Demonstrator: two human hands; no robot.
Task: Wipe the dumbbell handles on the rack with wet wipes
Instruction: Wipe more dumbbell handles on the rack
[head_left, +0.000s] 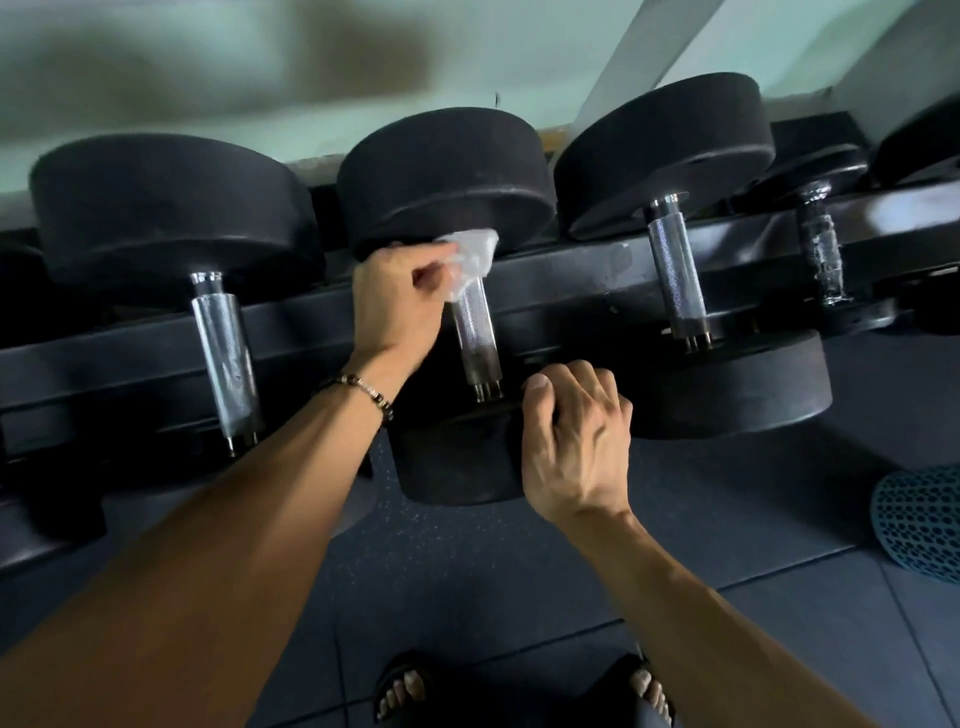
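Note:
Several black dumbbells with knurled chrome handles lie across a black rack. My left hand grips a crumpled white wet wipe against the top of the middle dumbbell's handle, just under its far head. My right hand grips the rim of that dumbbell's near head, fingers curled over its top edge. The left dumbbell's handle and the right dumbbell's handle are bare.
A smaller dumbbell with a dark, taped-looking handle sits further right on the rack. A blue perforated mat lies on the dark rubber floor at right. My sandalled feet stand below. A pale green wall is behind the rack.

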